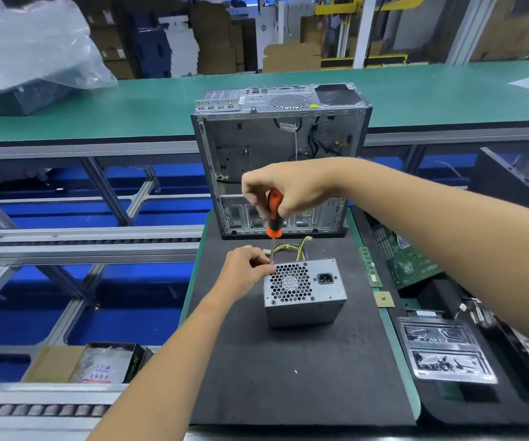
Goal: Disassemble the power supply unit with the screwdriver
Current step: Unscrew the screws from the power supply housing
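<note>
A grey metal power supply unit [307,300] stands on the black mat [288,377], fan grille and power socket facing up, with yellow and black wires coming out behind it. My right hand [288,189] grips the orange and black handle of a screwdriver [274,214], held upright. Its thin shaft points down to the unit's top left corner. My left hand [244,272] pinches around the shaft's tip at that corner and rests against the unit's left edge. The tip itself is hidden by my fingers.
An open, empty computer case [282,148] stands upright behind the unit. Right of the mat lie a memory stick [371,267], a green circuit board [406,259], a small CPU chip [383,299] and a clear plastic screw tray [444,348]. A cardboard box [85,362] sits at lower left.
</note>
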`<state>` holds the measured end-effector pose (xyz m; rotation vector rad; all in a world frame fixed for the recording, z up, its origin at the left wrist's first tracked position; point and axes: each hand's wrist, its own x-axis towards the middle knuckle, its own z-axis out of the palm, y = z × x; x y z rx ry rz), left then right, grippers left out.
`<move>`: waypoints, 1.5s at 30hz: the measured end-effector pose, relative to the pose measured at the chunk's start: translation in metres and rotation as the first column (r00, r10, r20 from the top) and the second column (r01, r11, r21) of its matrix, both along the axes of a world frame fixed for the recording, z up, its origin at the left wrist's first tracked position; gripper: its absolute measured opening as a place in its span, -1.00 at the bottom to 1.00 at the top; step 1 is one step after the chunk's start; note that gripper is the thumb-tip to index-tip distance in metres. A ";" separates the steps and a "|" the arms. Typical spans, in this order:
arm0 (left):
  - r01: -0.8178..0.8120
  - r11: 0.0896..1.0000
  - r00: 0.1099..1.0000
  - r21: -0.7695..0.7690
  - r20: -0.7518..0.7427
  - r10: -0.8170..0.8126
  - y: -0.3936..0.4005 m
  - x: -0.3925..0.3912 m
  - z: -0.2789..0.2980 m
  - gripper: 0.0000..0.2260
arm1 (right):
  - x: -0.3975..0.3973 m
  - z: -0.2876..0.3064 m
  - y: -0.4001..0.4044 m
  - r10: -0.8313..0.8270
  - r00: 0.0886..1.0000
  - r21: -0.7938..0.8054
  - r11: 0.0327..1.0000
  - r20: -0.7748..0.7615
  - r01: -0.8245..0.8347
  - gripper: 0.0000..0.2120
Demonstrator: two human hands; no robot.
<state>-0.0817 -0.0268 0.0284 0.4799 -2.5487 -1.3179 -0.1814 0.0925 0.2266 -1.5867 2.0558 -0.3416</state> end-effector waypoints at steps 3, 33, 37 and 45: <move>0.000 1.000 1.000 0.008 0.003 0.000 0.001 0.000 0.000 -0.90 | 0.006 -0.008 -0.004 -0.111 0.968 -0.088 0.992 -0.225 0.093 -0.83; 0.027 1.000 1.000 -0.016 -0.003 -0.027 -0.001 -0.002 -0.007 -0.87 | -0.002 -0.001 -0.001 0.034 0.999 0.001 0.999 0.029 -0.034 -0.78; 0.030 0.999 1.000 -0.019 0.001 -0.030 -0.002 -0.002 -0.008 -0.88 | -0.003 -0.011 -0.003 -0.205 0.888 -0.031 0.977 -0.411 0.211 -0.64; 0.036 0.999 0.999 -0.030 -0.007 -0.036 -0.002 -0.003 -0.009 -0.86 | 0.003 -0.004 -0.005 0.051 0.993 -0.060 0.997 -0.110 -0.057 -0.74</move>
